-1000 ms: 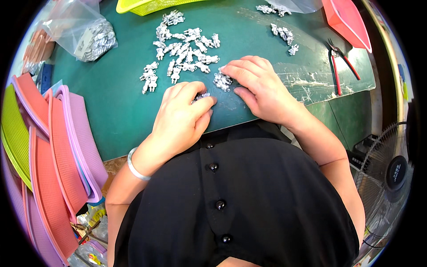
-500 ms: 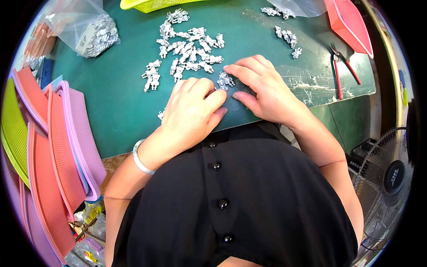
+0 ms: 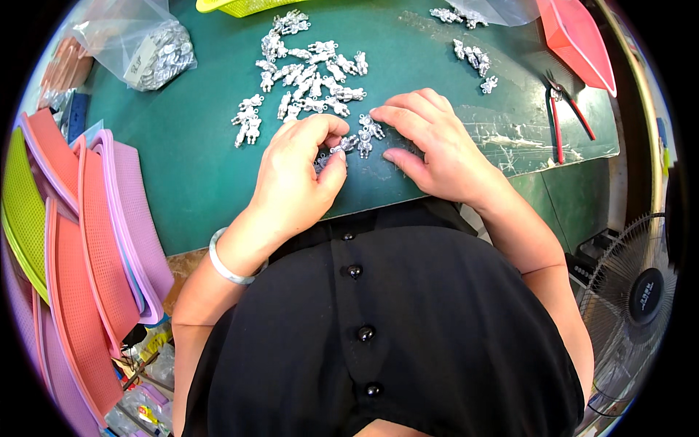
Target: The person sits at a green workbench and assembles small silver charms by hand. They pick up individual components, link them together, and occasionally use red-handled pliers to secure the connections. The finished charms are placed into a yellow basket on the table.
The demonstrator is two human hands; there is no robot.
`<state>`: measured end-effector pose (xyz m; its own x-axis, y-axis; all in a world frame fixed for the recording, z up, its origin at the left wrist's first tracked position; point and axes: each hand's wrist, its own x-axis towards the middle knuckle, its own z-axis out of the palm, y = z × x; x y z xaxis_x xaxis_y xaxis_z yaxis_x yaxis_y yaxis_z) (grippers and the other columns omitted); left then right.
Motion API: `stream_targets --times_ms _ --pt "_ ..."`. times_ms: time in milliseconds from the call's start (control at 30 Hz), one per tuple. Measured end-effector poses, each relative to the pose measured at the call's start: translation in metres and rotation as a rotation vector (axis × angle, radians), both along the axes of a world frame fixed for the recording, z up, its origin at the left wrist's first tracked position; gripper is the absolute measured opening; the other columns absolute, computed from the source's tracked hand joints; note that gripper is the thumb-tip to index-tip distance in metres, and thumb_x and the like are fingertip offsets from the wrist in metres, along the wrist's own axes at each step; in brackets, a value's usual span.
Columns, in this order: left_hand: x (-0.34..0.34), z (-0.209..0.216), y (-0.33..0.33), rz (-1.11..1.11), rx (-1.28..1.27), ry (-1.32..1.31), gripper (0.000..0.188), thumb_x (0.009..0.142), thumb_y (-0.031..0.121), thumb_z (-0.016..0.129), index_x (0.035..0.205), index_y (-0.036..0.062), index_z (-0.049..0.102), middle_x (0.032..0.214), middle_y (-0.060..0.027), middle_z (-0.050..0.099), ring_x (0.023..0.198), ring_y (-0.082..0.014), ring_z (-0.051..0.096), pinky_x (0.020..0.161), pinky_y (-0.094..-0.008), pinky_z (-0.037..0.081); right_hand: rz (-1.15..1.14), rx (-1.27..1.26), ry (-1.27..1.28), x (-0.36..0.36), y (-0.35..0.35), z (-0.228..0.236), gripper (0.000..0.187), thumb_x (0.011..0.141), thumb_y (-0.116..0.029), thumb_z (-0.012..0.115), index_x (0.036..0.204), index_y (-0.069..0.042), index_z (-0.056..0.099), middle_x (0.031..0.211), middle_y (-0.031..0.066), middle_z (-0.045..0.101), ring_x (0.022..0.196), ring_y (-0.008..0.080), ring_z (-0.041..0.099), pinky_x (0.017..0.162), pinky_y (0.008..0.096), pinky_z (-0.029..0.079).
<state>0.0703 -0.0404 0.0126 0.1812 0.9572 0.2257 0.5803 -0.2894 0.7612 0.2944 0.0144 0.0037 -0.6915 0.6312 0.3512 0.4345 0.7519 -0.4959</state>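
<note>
Small silver figure-shaped charms with ring loops lie on the green table in front of me. My left hand (image 3: pixel 300 169) is curved, its thumb and forefinger apart. One silver charm (image 3: pixel 345 144) lies in the gap at its fingertips, and another shows partly beneath the palm side. To the right, an upright-lying charm (image 3: pixel 365 145) rests flat on the table, just under a further charm (image 3: pixel 373 126). My right hand (image 3: pixel 440 149) has its thumb and fingers apart, the forefinger tip beside that farther charm. Whether the fingertip touches it, I cannot tell.
Beyond my hands a loose pile of silver charms (image 3: pixel 314 76) spreads out, with a few more (image 3: pixel 478 60) at far right. Red-handled pliers (image 3: pixel 558 116) lie near a pink basket (image 3: pixel 579 47). A plastic bag of metal pieces (image 3: pixel 166 57) sits far left; stacked baskets (image 3: pixel 135 218) stand left, a fan (image 3: pixel 641 298) right.
My left hand has drawn left and its thumb and forefinger have parted, uncovering charms that it hid. My right hand has barely moved.
</note>
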Motion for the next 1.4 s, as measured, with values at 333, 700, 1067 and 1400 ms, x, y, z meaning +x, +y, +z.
stream_targets --times_ms 333,700,1067,1400 --pt "-0.009 0.005 0.012 -0.246 0.014 0.106 0.028 0.081 -0.007 0.062 0.107 0.0015 0.067 0.102 -0.0120 0.068 0.097 -0.0291 0.064 0.089 -0.0376 0.050 -0.008 0.012 0.029 -0.002 -0.001 -0.003 0.045 0.076 -0.005 0.074 0.120 -0.004 0.063 0.116 0.0122 0.061 0.110 0.0325 0.055 0.095 0.0431 0.042" --pt "-0.056 0.007 -0.019 0.043 0.103 0.191 0.031 0.086 -0.007 0.057 0.114 0.0014 0.066 0.116 -0.0145 0.067 0.112 -0.0306 0.062 0.099 -0.0385 0.046 -0.011 0.002 0.026 -0.003 -0.004 0.000 0.042 0.080 0.000 0.068 0.121 -0.003 0.061 0.119 0.0139 0.061 0.112 0.0346 0.055 0.099 0.0446 0.042" --pt "-0.070 -0.014 -0.071 0.214 0.195 0.291 0.027 0.084 -0.003 0.065 0.110 -0.0013 0.068 0.115 -0.0171 0.066 0.108 -0.0346 0.061 0.094 -0.0418 0.049 0.033 -0.032 0.029 -0.014 -0.016 0.003 0.044 0.081 -0.005 0.071 0.123 0.000 0.059 0.122 0.0167 0.063 0.114 0.0379 0.055 0.101 0.0459 0.045" --pt "-0.076 -0.010 -0.094 0.226 0.047 -0.231 0.007 0.092 0.001 0.063 0.094 -0.0021 0.070 0.086 -0.0071 0.067 0.075 -0.0145 0.062 0.066 -0.0276 0.049 0.236 -0.068 -0.034 -0.045 -0.031 -0.001 0.066 0.079 -0.023 0.081 0.136 -0.004 0.053 0.142 0.0214 0.048 0.131 0.0429 0.045 0.110 0.0492 0.040"
